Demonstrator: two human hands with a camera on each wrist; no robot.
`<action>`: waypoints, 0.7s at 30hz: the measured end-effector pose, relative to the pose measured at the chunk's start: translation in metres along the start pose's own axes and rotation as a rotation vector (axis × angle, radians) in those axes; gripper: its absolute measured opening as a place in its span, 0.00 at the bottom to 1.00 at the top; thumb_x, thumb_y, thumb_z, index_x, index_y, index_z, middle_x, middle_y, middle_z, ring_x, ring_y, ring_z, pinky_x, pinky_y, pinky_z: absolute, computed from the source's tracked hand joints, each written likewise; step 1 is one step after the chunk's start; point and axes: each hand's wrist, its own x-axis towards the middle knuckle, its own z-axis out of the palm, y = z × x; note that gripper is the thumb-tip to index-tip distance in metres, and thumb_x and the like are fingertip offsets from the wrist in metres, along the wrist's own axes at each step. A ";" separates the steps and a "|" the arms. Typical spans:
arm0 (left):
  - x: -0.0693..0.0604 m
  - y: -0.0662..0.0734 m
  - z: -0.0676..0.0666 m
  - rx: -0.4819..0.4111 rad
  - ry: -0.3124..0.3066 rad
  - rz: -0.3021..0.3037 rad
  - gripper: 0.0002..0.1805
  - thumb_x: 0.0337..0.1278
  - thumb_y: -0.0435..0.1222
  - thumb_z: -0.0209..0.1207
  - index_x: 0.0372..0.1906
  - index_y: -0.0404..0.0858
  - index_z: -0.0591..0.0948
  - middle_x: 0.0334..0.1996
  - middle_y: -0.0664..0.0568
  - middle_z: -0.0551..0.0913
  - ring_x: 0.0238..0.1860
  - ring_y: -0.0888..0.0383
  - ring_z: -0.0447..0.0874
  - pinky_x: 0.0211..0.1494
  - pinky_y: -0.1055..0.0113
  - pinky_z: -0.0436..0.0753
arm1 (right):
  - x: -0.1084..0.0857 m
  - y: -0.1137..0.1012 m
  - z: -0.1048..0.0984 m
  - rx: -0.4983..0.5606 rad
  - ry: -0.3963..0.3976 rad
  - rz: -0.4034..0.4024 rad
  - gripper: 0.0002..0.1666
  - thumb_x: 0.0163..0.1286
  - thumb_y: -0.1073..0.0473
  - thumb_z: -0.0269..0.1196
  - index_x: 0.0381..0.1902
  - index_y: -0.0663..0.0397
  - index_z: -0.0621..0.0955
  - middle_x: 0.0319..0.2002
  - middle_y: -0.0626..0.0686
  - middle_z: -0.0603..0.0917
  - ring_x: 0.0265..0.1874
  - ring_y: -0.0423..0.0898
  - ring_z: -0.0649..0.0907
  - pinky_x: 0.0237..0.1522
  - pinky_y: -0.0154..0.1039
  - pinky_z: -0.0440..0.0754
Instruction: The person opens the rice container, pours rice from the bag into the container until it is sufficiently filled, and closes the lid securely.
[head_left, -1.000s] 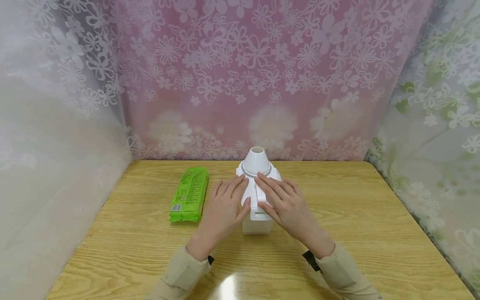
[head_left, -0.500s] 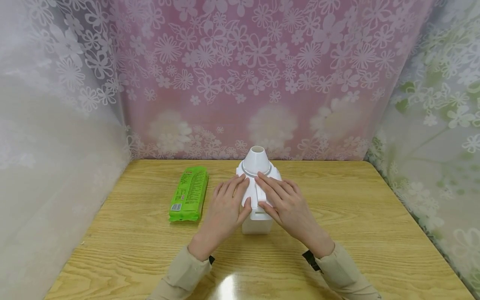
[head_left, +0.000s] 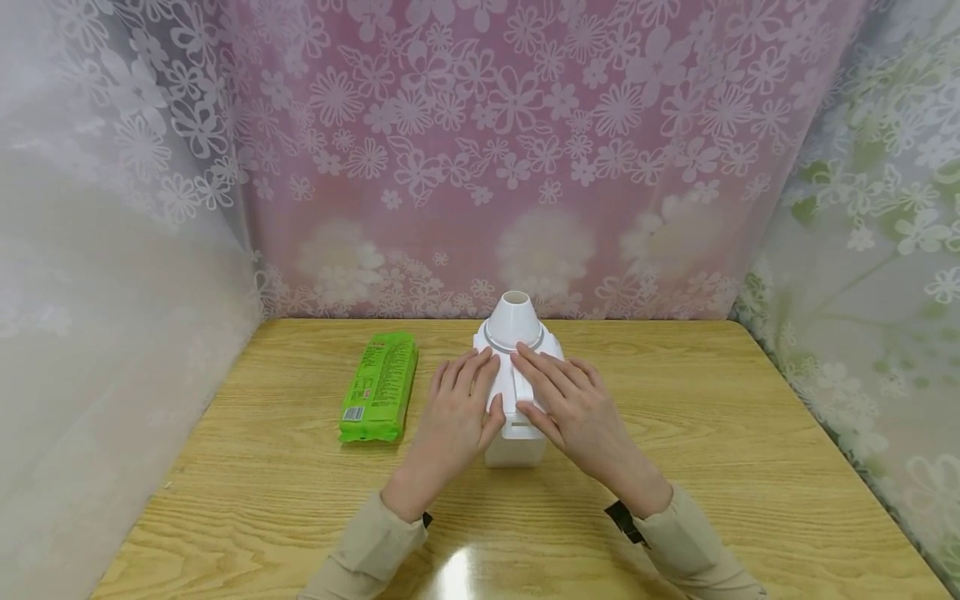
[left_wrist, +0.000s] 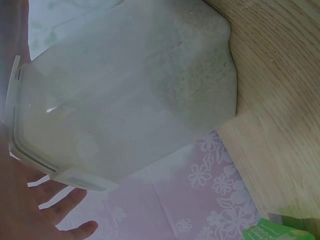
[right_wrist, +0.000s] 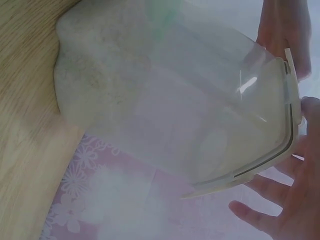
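Observation:
A translucent storage container (head_left: 514, 454) stands upright on the table, topped by a white lid with a cone-shaped spout (head_left: 513, 323) and a raised handle (head_left: 522, 387). My left hand (head_left: 453, 408) rests on the lid's left side, fingers extended. On the right side lies my right hand (head_left: 583, 412), its fingers also straight across the lid. Through the container wall (left_wrist: 110, 95), the left wrist view shows pale, grainy-looking contents (left_wrist: 192, 70) at the bottom. A side latch of the lid (right_wrist: 220, 187) sticks out in the right wrist view.
A bright green printed packet (head_left: 378, 387) lies on the wooden table (head_left: 712, 433), left of the container. Flowered pink curtain (head_left: 517, 167) hangs behind the table, with pale curtains on both sides.
Both hands stay on the lid. The left hand and forearm have shifted very slightly to the right; the container and packet keep their places.

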 end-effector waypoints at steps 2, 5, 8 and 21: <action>0.000 0.000 0.000 0.004 0.001 0.000 0.26 0.71 0.43 0.44 0.65 0.33 0.76 0.64 0.41 0.77 0.66 0.42 0.73 0.66 0.40 0.74 | 0.001 0.000 -0.002 0.022 0.014 0.012 0.37 0.82 0.36 0.40 0.71 0.55 0.74 0.69 0.54 0.76 0.59 0.53 0.81 0.58 0.57 0.76; 0.000 0.000 -0.001 -0.001 0.007 0.001 0.26 0.71 0.43 0.44 0.64 0.33 0.76 0.64 0.41 0.77 0.66 0.42 0.73 0.66 0.41 0.74 | 0.002 0.002 -0.007 0.046 0.052 0.056 0.37 0.81 0.35 0.42 0.67 0.56 0.77 0.65 0.56 0.79 0.58 0.56 0.80 0.58 0.57 0.77; 0.001 0.000 -0.001 -0.013 0.009 -0.002 0.26 0.72 0.43 0.43 0.64 0.33 0.76 0.64 0.41 0.76 0.66 0.43 0.73 0.67 0.41 0.73 | 0.004 0.008 -0.012 -0.007 0.108 0.115 0.34 0.82 0.37 0.44 0.59 0.59 0.81 0.56 0.58 0.84 0.52 0.59 0.82 0.53 0.57 0.79; 0.000 0.001 0.000 -0.066 0.023 -0.007 0.25 0.72 0.44 0.46 0.63 0.33 0.76 0.63 0.41 0.77 0.65 0.43 0.74 0.67 0.41 0.73 | -0.004 0.025 -0.015 -0.226 0.005 0.206 0.32 0.76 0.34 0.54 0.30 0.56 0.84 0.27 0.54 0.86 0.28 0.56 0.83 0.28 0.48 0.82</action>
